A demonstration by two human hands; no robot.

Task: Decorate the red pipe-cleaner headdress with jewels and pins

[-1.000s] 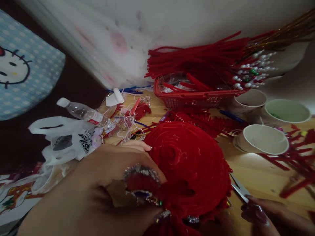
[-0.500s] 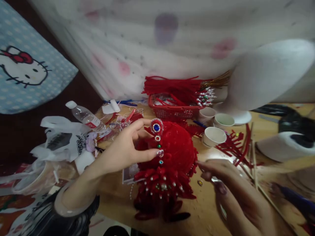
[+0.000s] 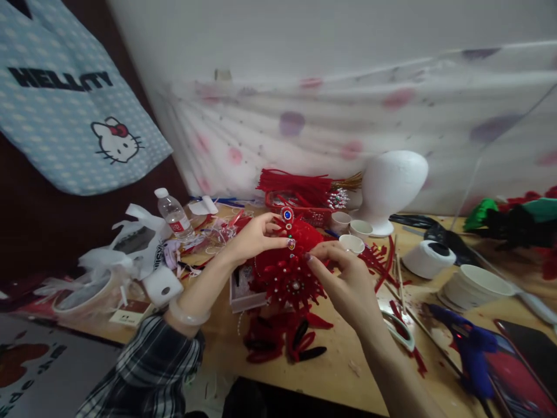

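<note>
A fuzzy red headpiece (image 3: 307,233) stands in the middle of the table, with a vertical row of gems and a blue jewel (image 3: 287,215) at its top. Below the row spreads a red flower (image 3: 295,284) with pearl-like beads. My left hand (image 3: 261,235) grips the headpiece's left side, thumb beside the gems. My right hand (image 3: 342,270) is at the right side of the flower, thumb and index finger brought together near the lower gems; anything between them is too small to make out.
Behind are a red basket (image 3: 311,216), paper cups (image 3: 351,244) and a white foam head (image 3: 389,186). At right lie a blue glue gun (image 3: 470,342), scissors (image 3: 400,331) and a phone (image 3: 517,371). Left are a bottle (image 3: 174,213), paper roll (image 3: 163,285) and plastic bags (image 3: 143,232).
My right hand has moved left and up, from the table beside the headpiece to its front. The view has shifted, showing more of the wall and right side. My left hand keeps its grip.
</note>
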